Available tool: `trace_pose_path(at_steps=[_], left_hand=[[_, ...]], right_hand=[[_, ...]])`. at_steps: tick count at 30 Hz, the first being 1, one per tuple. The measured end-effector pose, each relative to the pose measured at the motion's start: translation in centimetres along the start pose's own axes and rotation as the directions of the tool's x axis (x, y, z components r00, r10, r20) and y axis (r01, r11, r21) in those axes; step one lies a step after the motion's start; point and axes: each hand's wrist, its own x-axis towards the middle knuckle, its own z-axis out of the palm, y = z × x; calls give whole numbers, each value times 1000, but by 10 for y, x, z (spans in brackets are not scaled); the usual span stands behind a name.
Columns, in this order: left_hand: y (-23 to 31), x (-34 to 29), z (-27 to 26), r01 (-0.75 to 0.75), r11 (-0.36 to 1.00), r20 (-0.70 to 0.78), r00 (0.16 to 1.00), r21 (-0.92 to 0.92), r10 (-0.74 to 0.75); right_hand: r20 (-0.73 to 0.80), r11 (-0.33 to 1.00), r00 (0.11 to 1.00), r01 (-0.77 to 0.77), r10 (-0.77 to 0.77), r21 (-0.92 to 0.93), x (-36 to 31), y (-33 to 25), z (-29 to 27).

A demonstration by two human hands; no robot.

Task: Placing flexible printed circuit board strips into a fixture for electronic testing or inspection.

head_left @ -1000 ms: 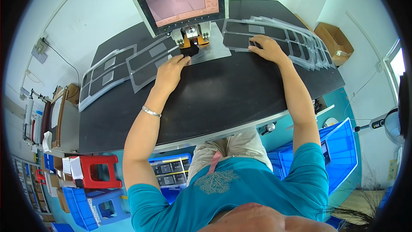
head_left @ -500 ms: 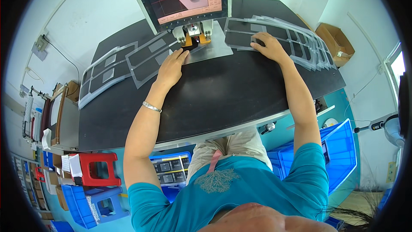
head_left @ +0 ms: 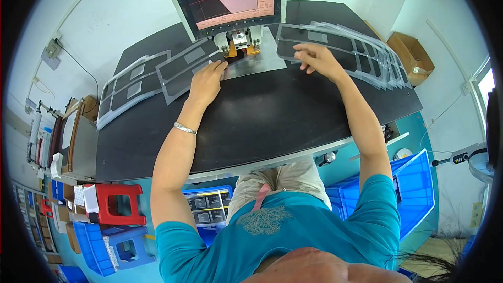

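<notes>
My left hand lies flat with fingers stretched out on a clear framed plastic sheet. Its fingertips reach the metal plate beneath a machine head with orange parts. The sheet's far end runs in under that head, where I cannot follow it. Above, a monitor displays a dark oval on a pale pink shape. My right hand hovers at the left end of a fanned stack of clear sheets, its fingers loosely bent and apart, holding nothing.
More clear sheets are piled on the left of the black table. An open cardboard box stands beyond the right edge. Below are blue bins, a red stool and a blue stool.
My right hand has lifted off the right-hand sheets and shifted left. On the monitor the dark oval has moved up and left and looks sharper. My left hand stays nearly in place.
</notes>
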Motion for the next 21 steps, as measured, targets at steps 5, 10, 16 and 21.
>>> trace_pose_path(at_steps=[5,10,16,21], left_hand=[[55,-7,-41,-32,992,-31,999,-123,28],[109,-30,-53,-329,894,-48,943,-305,330],[72,-9,-88,-201,953,117,966,-225,231],[-37,-34,-73,173,892,216,935,417,-282]], right_hand=[[207,942,968,-197,142,271,-11,-15,14],[185,939,973,-186,136,288,-7,-9,21],[-92,999,995,-38,35,-36,-12,5,-29],[-170,988,982,-107,88,-109,-9,23,-52]])
